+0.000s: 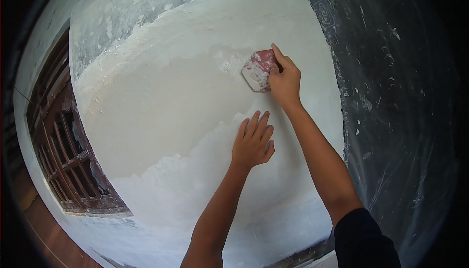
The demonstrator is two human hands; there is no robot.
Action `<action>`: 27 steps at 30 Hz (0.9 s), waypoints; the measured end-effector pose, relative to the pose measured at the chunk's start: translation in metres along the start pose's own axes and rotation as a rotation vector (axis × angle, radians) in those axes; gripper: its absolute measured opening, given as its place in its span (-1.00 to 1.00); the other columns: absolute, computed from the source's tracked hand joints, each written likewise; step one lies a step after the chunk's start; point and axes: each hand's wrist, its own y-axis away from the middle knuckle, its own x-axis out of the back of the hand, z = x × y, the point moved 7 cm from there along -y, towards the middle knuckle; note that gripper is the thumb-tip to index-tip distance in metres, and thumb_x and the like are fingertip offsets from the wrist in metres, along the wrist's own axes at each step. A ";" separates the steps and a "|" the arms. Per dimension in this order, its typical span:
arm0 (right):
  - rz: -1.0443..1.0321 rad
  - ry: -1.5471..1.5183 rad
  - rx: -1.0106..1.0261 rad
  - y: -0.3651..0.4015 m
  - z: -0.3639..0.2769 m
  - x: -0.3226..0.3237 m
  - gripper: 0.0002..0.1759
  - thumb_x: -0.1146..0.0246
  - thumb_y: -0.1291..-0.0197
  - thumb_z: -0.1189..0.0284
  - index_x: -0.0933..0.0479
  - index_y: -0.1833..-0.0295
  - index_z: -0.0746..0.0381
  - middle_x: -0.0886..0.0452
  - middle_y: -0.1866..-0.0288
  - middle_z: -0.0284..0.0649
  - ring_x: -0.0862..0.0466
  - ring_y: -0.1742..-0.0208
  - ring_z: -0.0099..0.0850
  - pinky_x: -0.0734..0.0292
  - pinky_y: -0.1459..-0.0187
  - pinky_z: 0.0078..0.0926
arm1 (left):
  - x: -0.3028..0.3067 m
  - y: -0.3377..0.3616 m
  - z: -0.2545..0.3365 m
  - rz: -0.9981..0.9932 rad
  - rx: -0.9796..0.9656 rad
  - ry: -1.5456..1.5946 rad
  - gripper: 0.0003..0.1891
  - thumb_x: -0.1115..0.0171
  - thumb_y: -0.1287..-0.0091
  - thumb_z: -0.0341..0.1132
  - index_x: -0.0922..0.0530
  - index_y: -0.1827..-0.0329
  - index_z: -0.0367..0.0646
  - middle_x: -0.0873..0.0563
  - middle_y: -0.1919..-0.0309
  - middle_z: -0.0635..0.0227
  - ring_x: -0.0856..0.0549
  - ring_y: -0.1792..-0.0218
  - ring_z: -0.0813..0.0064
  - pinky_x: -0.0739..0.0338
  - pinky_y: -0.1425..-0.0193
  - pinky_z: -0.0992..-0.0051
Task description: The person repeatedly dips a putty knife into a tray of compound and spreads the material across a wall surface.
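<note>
Up on the white wall [303, 28], my right hand [286, 79] grips a reddish flat scraper [261, 65] by its right side. White putty smears cover much of the scraper's face, thickest toward its lower left. Around it the wall carries a broad, damp-looking beige patch of putty [166, 106], with a rough white smear just left of the blade. Below and to the left, my left hand [251, 143] is held flat over the wall with its fingers spread and pointing up, holding nothing.
A brown wooden window with bars [68, 155] is set in the wall at the left. Along the right runs a dark, scuffed surface [391, 111] with white specks. Greenish-grey wall [127, 16] borders the putty at the top. Reddish-brown flooring [53, 238] shows at lower left.
</note>
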 end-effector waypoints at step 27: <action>0.243 0.092 -0.037 0.000 0.033 0.002 -0.40 -0.11 -0.14 0.73 -0.50 -0.35 0.29 -0.60 0.18 -0.02 -0.66 0.19 -0.23 -0.54 0.06 -0.41 | -0.002 0.001 -0.001 -0.013 0.010 0.025 -0.66 -0.21 -0.17 -0.17 -0.56 0.02 -0.09 -0.49 -0.39 0.20 -0.40 -0.44 0.13 -0.28 -0.42 0.05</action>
